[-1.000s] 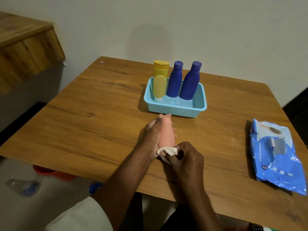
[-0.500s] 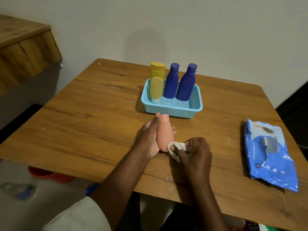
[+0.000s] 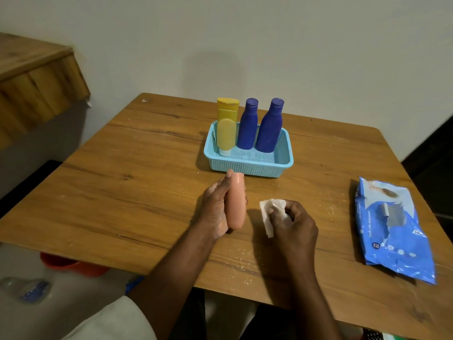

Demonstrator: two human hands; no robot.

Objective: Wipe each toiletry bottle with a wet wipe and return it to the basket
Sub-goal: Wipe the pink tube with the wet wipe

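My left hand (image 3: pixel 215 207) grips a peach-coloured bottle (image 3: pixel 235 204) just above the table, its cap end pointing toward the basket. My right hand (image 3: pixel 291 222) pinches a crumpled white wet wipe (image 3: pixel 269 212), held a short gap to the right of the bottle and not touching it. The light blue basket (image 3: pixel 284 153) stands just beyond the bottle. In it are a yellow tube (image 3: pixel 226 136) standing on its cap, a taller yellow bottle (image 3: pixel 227 107) behind it, and two dark blue bottles (image 3: pixel 247 126) (image 3: pixel 269 128) upright.
A blue pack of wet wipes (image 3: pixel 394 231) lies on the wooden table (image 3: pixel 122 182) at the right, its flap open. A wooden ledge (image 3: pixel 34 77) juts out at the left. On the floor below are a red basin (image 3: pixel 71 265) and a plastic bottle (image 3: pixel 24 288).
My right hand has pulled the wipe off the bottle's lower end and moved right, leaving a gap. My left hand keeps hold of the peach bottle in about the same place.
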